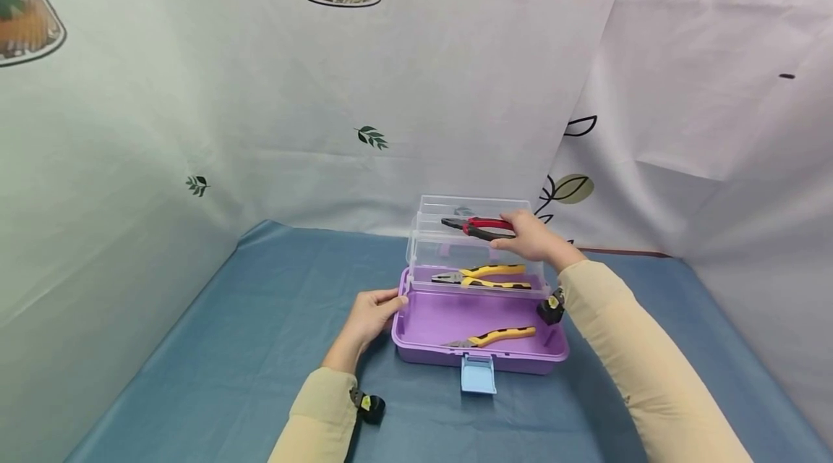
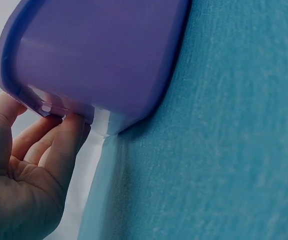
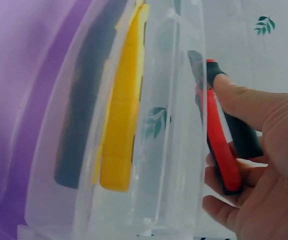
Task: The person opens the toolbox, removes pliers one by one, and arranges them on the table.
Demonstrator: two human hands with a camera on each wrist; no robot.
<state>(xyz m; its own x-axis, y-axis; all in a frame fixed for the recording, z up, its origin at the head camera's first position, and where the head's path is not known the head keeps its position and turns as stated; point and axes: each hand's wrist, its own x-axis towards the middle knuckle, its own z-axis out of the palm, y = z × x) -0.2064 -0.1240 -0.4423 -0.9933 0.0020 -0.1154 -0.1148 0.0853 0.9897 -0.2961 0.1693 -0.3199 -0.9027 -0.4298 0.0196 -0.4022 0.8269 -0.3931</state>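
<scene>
A purple toolbox (image 1: pixel 449 312) stands open on the table, its clear trays (image 1: pixel 416 249) raised at the back. At its left side my left hand (image 1: pixel 371 317) pinches the rim, thumb above and fingers below; the left wrist view shows the fingertips against the purple wall (image 2: pixel 99 55). My right hand (image 1: pixel 530 234) grips red-and-black pliers (image 1: pixel 478 226) by the handles, jaws pointing left, over the rear clear tray. Yellow-and-black pliers (image 1: pixel 497 270) lie in the front clear tray. Another yellow-handled pair of pliers (image 1: pixel 504 336) lies in the purple bottom, its jaws partly hidden by the front wall.
A light blue latch (image 1: pixel 478 376) hangs down from the box's front. Blue cloth (image 1: pixel 273 347) covers the table. A white patterned curtain (image 1: pixel 312 116) rises close behind the box. Small black devices are strapped to both wrists.
</scene>
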